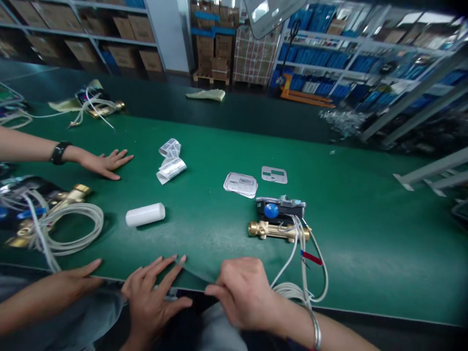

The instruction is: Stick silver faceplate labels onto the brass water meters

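My right hand [248, 292] is closed in a pinch at the table's front edge, gripping one end of a thin clear strip [197, 273], perhaps plastic film. The strip runs left to the fingertips of my left hand [153, 292], whose fingers are stretched out and apart over the edge. Beyond my right hand lies a brass pipe fitting [274, 230] with a black box on top, a blue round knob and pale cables hanging toward my wrist. Behind it rest a small stack of grey label plates [240, 185] and a grey plate with cut-outs [274, 174].
A co-worker's hand [104, 163] with a black wristband lies flat at left; the other hand [78, 278] is near the edge. A white roll [145, 215], crumpled label strip [171, 163] and another brass assembly with coiled cable [73, 229] lie on the green table [383, 234].
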A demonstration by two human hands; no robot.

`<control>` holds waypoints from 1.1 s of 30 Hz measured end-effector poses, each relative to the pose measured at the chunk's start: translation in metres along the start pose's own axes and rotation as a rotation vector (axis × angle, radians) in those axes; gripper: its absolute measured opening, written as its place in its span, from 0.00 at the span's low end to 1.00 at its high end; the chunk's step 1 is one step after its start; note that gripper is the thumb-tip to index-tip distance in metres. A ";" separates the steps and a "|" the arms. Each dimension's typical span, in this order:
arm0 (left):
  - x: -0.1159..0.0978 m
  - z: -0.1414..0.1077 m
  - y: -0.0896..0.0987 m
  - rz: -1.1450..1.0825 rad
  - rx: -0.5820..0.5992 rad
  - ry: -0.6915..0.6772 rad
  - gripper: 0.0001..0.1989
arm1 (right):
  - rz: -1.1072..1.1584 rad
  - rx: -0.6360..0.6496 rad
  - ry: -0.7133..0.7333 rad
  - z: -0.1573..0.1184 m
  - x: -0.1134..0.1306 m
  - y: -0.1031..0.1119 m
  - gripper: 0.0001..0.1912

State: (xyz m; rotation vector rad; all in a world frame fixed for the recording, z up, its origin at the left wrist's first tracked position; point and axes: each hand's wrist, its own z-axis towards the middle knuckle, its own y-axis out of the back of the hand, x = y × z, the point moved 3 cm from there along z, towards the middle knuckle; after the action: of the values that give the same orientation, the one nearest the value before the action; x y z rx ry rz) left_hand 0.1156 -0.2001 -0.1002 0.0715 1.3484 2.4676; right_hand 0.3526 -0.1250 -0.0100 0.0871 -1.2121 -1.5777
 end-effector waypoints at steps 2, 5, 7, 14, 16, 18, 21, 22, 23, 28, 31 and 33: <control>0.000 0.013 0.007 -0.054 0.003 0.021 0.25 | 0.037 -0.238 -0.107 0.001 -0.011 0.035 0.12; -0.012 0.056 0.016 -0.185 -0.035 0.102 0.18 | -0.035 -0.574 -0.312 -0.007 -0.042 0.091 0.06; -0.029 0.097 0.012 -0.283 -0.008 0.074 0.19 | -0.062 -0.793 -0.456 -0.018 -0.066 0.121 0.06; -0.105 0.227 -0.059 -0.598 0.283 -0.061 0.38 | 0.653 -1.209 -0.817 -0.060 -0.118 0.144 0.24; -0.119 0.244 -0.075 -0.592 0.298 -0.117 0.36 | 0.790 -1.255 -0.886 -0.072 -0.122 0.145 0.27; -0.124 0.250 -0.081 -0.576 0.286 -0.158 0.30 | 0.850 -1.273 -0.934 -0.085 -0.126 0.148 0.27; -0.116 0.239 -0.069 -0.532 0.208 -0.197 0.27 | 0.907 -1.281 -0.999 -0.103 -0.133 0.155 0.27; -0.111 0.231 -0.061 -0.506 0.167 -0.213 0.27 | 0.929 -1.278 -1.023 -0.107 -0.136 0.156 0.28; -0.105 0.221 -0.053 -0.468 0.114 -0.240 0.26 | 0.950 -1.270 -1.047 -0.111 -0.139 0.156 0.28; -0.086 0.166 -0.025 -0.270 -0.113 -0.329 0.28 | 1.129 -1.114 -1.156 -0.104 -0.146 0.140 0.31; -0.086 0.143 -0.019 -0.367 -0.073 -0.177 0.27 | 1.270 -0.992 -1.180 -0.086 -0.143 0.125 0.27; -0.091 0.136 -0.015 -0.476 0.003 -0.060 0.25 | 1.329 -0.920 -1.181 -0.074 -0.138 0.118 0.24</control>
State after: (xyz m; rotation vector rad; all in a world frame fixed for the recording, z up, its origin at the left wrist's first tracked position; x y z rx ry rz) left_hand 0.2322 -0.1100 -0.0277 -0.1567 1.1804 2.0482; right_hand 0.5344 -0.0539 -0.0308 -2.0163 -0.7730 -0.6766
